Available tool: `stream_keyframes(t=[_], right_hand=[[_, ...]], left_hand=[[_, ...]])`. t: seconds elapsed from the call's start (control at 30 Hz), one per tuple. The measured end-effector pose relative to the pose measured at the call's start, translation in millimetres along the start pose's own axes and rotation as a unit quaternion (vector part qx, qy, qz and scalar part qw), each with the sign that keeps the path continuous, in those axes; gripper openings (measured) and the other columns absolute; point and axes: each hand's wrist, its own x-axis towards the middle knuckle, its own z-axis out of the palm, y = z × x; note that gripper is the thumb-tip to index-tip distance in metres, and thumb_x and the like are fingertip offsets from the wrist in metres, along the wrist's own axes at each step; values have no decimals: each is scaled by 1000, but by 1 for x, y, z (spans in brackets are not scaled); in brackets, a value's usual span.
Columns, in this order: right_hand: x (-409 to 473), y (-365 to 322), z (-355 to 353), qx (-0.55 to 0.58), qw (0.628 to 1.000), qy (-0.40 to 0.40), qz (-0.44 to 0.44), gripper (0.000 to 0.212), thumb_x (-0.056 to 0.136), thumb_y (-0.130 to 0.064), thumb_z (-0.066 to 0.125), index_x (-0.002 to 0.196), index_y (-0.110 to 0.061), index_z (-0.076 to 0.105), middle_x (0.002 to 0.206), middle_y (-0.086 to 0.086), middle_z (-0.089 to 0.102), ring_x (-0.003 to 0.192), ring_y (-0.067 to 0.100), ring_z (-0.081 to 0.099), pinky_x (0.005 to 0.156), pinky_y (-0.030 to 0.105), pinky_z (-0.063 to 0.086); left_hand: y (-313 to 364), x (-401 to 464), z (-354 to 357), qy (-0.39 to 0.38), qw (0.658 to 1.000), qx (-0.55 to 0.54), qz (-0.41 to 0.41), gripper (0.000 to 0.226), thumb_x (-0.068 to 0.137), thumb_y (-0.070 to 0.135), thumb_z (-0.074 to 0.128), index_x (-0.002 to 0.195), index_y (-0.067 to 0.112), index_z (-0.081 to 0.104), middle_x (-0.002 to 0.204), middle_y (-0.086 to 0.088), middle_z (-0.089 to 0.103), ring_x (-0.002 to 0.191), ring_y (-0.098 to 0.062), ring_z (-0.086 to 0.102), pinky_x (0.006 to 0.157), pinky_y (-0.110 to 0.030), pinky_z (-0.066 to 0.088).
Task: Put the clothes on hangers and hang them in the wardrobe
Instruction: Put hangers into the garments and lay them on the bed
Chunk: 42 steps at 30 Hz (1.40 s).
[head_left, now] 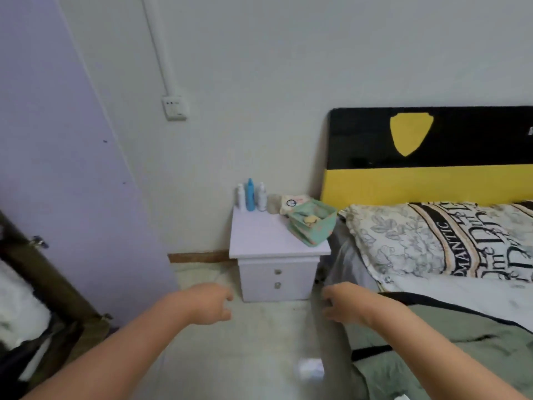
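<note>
A pale green garment (pixel 467 339) with black trim lies spread on the bed at the lower right. My right hand (pixel 344 304) hovers at the bed's near edge, just left of that garment, fingers loosely curled and holding nothing. My left hand (pixel 209 303) is held out over the floor at the same height, also loosely curled and empty. The lilac wardrobe door (pixel 63 168) stands at the left. Below it, the dark wardrobe interior (pixel 43 327) shows some white fabric. No hanger is in sight.
A white bedside cabinet (pixel 277 249) stands ahead between wardrobe and bed, carrying three bottles (pixel 250 196) and a green pouch (pixel 313 223). A patterned pillow (pixel 432 238) lies under the black and yellow headboard (pixel 432 168). Pale floor (pixel 230 356) stretches beneath my arms.
</note>
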Motion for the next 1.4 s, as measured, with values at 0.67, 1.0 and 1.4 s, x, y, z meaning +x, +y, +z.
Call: stream_keyframes(t=[0.67,1.0,1.4], right_hand=[[152,-354,-60,-157,935,-62,-313,49,96,-30,43,143,-19,35,145,3,40,132,21,39,104,27,33],[184,-498,-112,-215,862,-53,-457,44,98,-29,42,141,-20,38,144,3,40,130,21,41,106,31,33],[151,-699,-141,-10,780,22,-625,36,97,-18,46,133,-14,48,116,5,59,90,11,57,69,4,42]], left_hand=[[-308,-147,36,60,920,-255,-290,48,94,39,47,136,17,42,138,-2,46,121,-15,46,98,-22,37],[-362,-211,34,168,805,-369,-434,49,97,33,45,141,16,35,142,-5,42,126,-15,43,99,-18,34],[-490,-296,5,388,719,-326,-477,36,95,24,50,130,15,49,128,-2,53,110,-10,51,96,-20,40]])
